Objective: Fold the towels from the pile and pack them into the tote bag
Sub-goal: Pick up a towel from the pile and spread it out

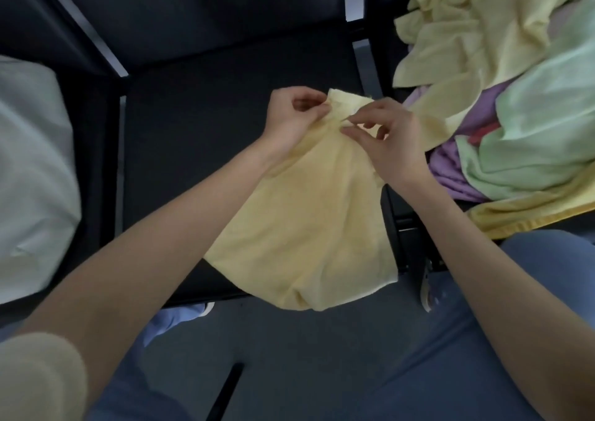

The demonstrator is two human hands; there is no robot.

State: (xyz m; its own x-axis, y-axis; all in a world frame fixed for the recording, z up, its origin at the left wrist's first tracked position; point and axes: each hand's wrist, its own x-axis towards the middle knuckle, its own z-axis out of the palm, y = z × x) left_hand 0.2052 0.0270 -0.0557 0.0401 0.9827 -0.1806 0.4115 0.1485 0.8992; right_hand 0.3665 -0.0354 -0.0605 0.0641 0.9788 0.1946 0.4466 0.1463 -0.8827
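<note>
Dim, soft light; blurred, edges bowed by wide-angle.

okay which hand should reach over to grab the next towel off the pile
Right. The pile lies just beyond the right hand; the left hand would have to cross over. Both now pinch the yellow towel.

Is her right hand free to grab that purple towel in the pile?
Probably not yet: the right hand is pinching the yellow towel. The purple towel lies close beside it, partly under a green towel.
</note>
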